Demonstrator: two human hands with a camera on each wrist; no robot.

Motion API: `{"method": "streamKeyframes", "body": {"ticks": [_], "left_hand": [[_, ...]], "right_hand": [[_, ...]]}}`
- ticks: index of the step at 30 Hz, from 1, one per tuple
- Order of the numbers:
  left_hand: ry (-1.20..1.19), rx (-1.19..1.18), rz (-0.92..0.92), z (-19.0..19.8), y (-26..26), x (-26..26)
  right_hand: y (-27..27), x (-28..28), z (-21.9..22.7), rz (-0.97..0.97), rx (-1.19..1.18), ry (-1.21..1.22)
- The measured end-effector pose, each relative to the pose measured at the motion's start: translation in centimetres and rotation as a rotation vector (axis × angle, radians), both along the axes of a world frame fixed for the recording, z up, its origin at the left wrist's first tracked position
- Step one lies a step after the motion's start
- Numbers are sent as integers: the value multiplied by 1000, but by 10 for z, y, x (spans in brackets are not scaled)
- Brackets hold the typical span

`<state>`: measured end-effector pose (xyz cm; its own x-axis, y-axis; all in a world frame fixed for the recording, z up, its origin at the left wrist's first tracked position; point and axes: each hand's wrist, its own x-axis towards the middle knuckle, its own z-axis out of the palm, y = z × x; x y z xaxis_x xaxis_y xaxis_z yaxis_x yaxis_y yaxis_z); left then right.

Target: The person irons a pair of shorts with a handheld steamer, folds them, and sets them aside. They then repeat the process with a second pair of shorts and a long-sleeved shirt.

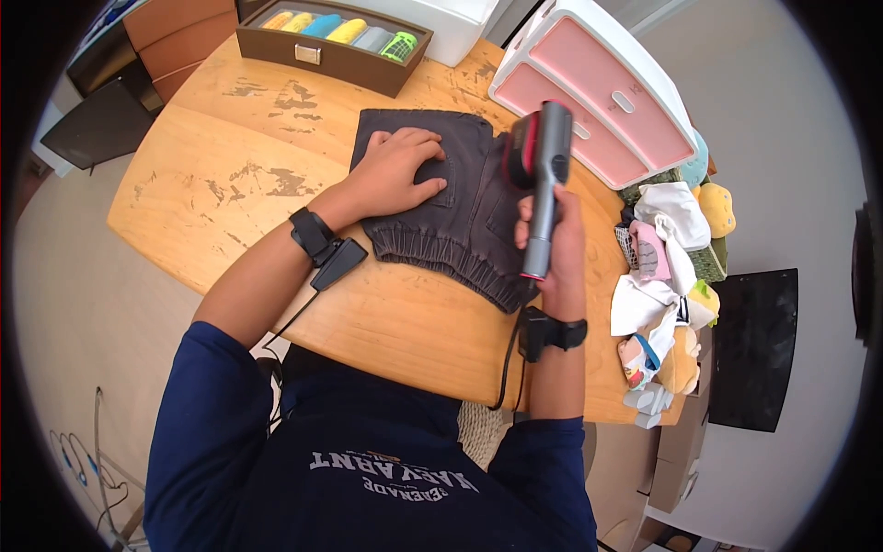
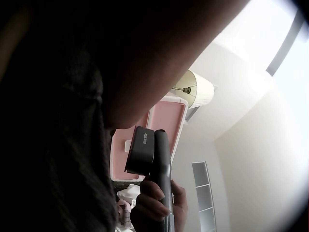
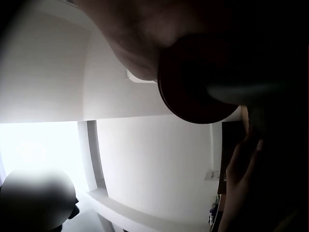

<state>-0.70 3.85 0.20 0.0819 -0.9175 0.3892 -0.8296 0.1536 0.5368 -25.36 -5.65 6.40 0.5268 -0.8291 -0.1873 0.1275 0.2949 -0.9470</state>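
Note:
Dark grey elastic-waist shorts (image 1: 474, 179) lie flat on the wooden table, waistband towards the person. On their left part rests the left hand (image 1: 395, 175), thumb and fingers spread over the fabric near a pocket. The right hand (image 1: 566, 230) grips the grey handle of a handheld garment steamer (image 1: 552, 138). Its black, red-edged head overlaps the right part of the shorts in the head view. From the left wrist view, the steamer (image 2: 161, 159) stands upright in the right hand (image 2: 149, 208), above the cloth. The right wrist view is mostly dark around the handle's round end (image 3: 176, 92).
A brown box (image 1: 331, 64) of rolled coloured items sits at the back left. Beside the shorts stands a white-and-pink drawer unit (image 1: 598, 92). Clothes and soft toys (image 1: 676, 216) pile along the right edge. A black cord (image 1: 506, 368) hangs below the right wrist.

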Motion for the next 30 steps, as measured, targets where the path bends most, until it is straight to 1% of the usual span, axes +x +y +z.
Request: {"method": "streamKeyframes", "body": {"ticks": [2,4,6,7,9,10,12,14,18,30], "left_hand": [[-7,1,5,1,1,-1],[-10,22,-12,1,1,-1],[-41,11,5,3,0,-2],[-40,23,-17,3,0,-3],[-63,19,9,4,0,-3],[-68,28,-23,5,0,-3],[-83,28,17,5,0,-3],[-83,39,-5,6,-1,-3],[-97,71,17,9,-1,-5],[-116,65,15,7,1,-4]], "right_hand": [[-1,14,-13,12,52,-17],[4,20,-22,26,4,11],[8,24,-28,1,17,-40],[8,24,-29,-21,29,-39],[9,24,-27,-7,45,-53],[9,23,-27,-39,55,-59],[10,23,-27,-28,63,-50],[11,23,-27,-57,73,-46],[10,21,-27,-48,74,-42],[17,21,-28,-86,20,-16]]}}
